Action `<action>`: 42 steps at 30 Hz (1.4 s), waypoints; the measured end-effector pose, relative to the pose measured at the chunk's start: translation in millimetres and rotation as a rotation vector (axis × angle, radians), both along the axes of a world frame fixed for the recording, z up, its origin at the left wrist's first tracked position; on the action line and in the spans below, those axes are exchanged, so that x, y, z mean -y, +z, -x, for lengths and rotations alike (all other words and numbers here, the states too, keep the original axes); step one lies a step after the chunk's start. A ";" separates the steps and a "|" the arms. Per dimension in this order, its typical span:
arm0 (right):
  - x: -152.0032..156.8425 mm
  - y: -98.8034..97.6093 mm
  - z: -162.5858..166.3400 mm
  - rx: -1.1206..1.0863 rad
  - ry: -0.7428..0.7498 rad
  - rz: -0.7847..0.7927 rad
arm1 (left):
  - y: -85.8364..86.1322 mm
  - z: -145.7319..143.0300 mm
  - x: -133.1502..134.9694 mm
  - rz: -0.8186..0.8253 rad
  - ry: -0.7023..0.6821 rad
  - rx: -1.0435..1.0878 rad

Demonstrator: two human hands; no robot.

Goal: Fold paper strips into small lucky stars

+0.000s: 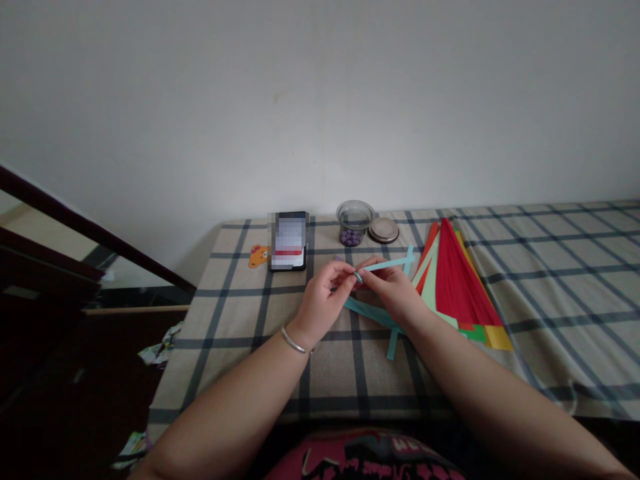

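Note:
A light teal paper strip is pinched between both hands at the middle of the table, its near end folded into a small knot or loop at the fingertips. My left hand closes thumb and fingers on that folded end. Opposite it, my right hand is closed on the same strip, whose long tail sticks out to the right. More teal strips lie on the cloth under my right hand and wrist. Just beyond the hands stands a clear plastic jar with small purple folded pieces at its bottom.
A round lid lies beside the jar. To the right fans a pile of red paper strips with orange, green and yellow ones. A phone leans at the back left near a bear cutout. The checked tablecloth ends at the left edge.

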State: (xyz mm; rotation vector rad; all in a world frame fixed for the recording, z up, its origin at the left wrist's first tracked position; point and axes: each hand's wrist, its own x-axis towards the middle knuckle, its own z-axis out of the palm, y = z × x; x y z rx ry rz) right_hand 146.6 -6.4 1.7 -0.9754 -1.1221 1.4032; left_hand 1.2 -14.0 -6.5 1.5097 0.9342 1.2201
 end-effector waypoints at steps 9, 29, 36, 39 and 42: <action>-0.6 -3.8 -2.6 0.074 -0.014 -0.018 | 4.6 1.3 1.1 -0.037 -0.014 -0.055; 1.6 2.0 0.5 -0.087 0.006 0.118 | -2.3 -0.1 -1.9 -0.005 0.008 -0.032; 0.9 -1.7 0.3 -0.139 0.008 0.139 | -0.5 -0.8 -1.3 0.036 -0.029 0.032; 1.0 -2.6 0.3 -0.115 0.010 0.120 | 1.3 -0.6 -1.2 0.064 -0.032 0.070; 1.6 -2.8 0.3 -0.092 0.015 0.108 | 3.3 -0.4 -1.1 0.092 -0.024 0.098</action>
